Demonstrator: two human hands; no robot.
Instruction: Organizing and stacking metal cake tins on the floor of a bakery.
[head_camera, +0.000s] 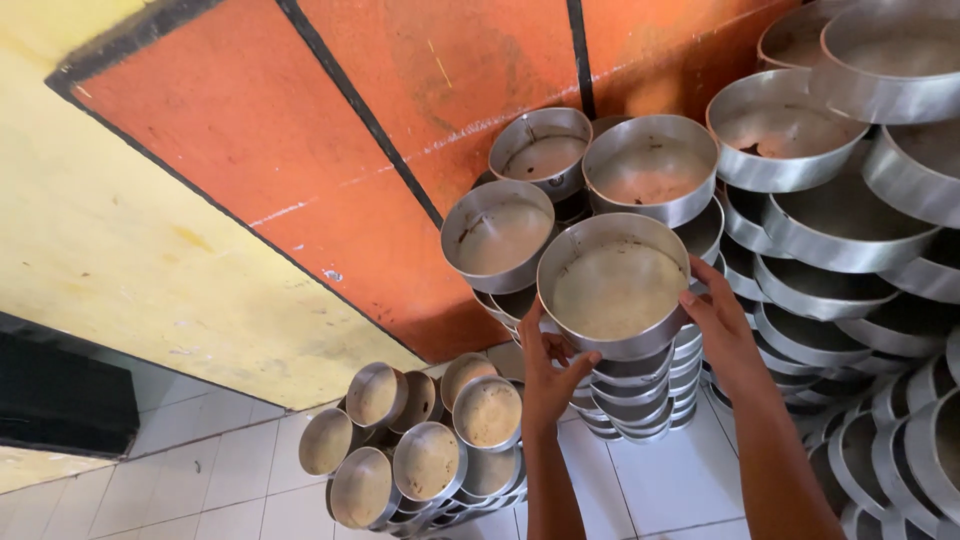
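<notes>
Silver metal pans (614, 290), orange wall (400, 130) with black lines, white floor tiles (230, 470)

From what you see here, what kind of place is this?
Probably the storeroom of a bakery or food workshop: tall stacks of round metal pans on a white tiled floor, and both hands hold the top pan.

- looks like a bakery or commercial kitchen storeroom
- tall stacks of round metal baking pans (640, 390) everywhere, centre and right of frame
- white tiled floor (200, 480) bottom left, orange-and-yellow painted wall (300, 150) up top
</notes>
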